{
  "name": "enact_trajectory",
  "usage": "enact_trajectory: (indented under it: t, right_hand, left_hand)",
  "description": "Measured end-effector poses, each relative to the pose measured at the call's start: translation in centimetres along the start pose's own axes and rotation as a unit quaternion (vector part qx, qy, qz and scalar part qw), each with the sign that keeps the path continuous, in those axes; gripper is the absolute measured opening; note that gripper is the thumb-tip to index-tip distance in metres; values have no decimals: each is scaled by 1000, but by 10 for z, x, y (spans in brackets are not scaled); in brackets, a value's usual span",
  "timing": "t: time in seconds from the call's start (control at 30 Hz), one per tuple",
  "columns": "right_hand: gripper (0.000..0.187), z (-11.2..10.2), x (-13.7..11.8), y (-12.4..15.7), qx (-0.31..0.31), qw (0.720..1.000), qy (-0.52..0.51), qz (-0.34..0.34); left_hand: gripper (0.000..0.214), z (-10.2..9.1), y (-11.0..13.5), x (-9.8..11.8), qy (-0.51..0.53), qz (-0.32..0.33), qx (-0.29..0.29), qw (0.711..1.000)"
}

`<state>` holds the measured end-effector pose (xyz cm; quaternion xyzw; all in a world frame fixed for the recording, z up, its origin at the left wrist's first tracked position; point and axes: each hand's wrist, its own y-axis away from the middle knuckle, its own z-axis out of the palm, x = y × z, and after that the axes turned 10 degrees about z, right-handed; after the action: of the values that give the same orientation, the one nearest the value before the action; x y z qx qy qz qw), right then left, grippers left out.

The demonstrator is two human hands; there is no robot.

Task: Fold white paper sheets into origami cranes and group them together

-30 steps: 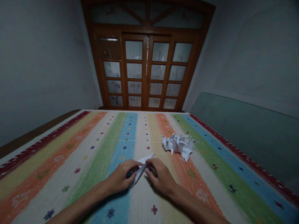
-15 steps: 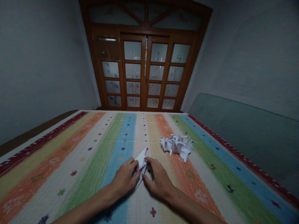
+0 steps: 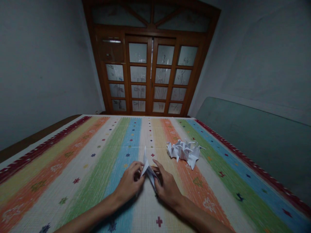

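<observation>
Between my two hands is a piece of folded white paper [image 3: 147,166], with one narrow point sticking up and away from me and its folds partly spread. My left hand [image 3: 131,181] pinches its left side with thumb and fingers. On the other side, my right hand [image 3: 168,186] grips the lower right part, thumb toward me and the index finger raised a little. My fingers hide some of the folds. To the right and farther off, several white folded paper cranes [image 3: 186,151] stand bunched together on the cloth.
A striped, many-coloured tablecloth [image 3: 97,168] covers the table under my hands. Beyond its far edge is a wooden door [image 3: 150,74] with glass panes. A pale green panel [image 3: 255,129] stands along the right side, and a grey wall [image 3: 43,64] rises on the left.
The folded paper has turned from lying slanted to standing more upright, its folds opened apart. My right hand has shifted its grip slightly right; the paper cranes have stayed put.
</observation>
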<state>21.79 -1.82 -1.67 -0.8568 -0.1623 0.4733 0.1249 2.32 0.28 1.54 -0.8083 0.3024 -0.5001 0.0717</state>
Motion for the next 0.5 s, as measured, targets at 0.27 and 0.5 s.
enact_trajectory:
  t: [0.27, 0.5]
  right_hand:
    - [51, -9, -3, -3, 7, 998, 40, -51]
    - [41, -18, -2, -7, 8, 998, 33, -62]
  left_hand:
    - [16, -1, 3, -2, 1, 1, 21, 1000]
    - [12, -11, -3, 0, 30, -7, -43, 999]
